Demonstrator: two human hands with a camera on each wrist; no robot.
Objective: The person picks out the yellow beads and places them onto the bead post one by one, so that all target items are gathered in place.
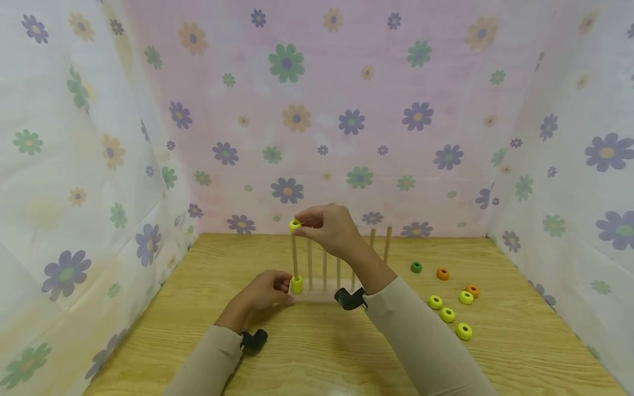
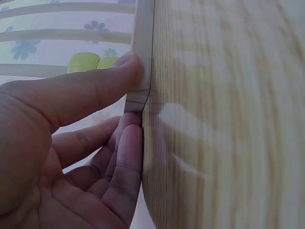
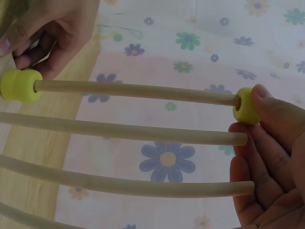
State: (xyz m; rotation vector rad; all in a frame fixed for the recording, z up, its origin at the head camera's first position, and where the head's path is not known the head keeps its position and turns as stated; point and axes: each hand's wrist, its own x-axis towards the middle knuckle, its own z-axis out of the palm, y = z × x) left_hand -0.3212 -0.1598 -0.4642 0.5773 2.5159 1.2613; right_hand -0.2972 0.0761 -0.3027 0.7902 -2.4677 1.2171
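My right hand point(image 1: 338, 234) pinches a yellow bead point(image 3: 247, 107) between thumb and fingers at the top of the leftmost wooden peg point(image 1: 294, 256). In the right wrist view the peg's tip enters the bead's hole. Two yellow beads point(image 3: 21, 86) sit stacked at the bottom of that same peg. Low at the left end of the wooden base point(image 1: 317, 297), my left hand point(image 1: 262, 291) grips it, thumb point(image 2: 102, 88) along the front and fingers at the end. The base stands upright on the table with several bare pegs in a row, partly hidden behind my right hand and forearm.
On the wooden table point(image 1: 198, 319), loose beads lie to the right of the rack: a green bead point(image 1: 416, 267), two orange beads point(image 1: 443, 274) and several yellow beads point(image 1: 447, 314). Flower-patterned cloth point(image 1: 317, 110) walls the back and both sides. A black wrist camera point(image 1: 349, 298) hangs close before the base.
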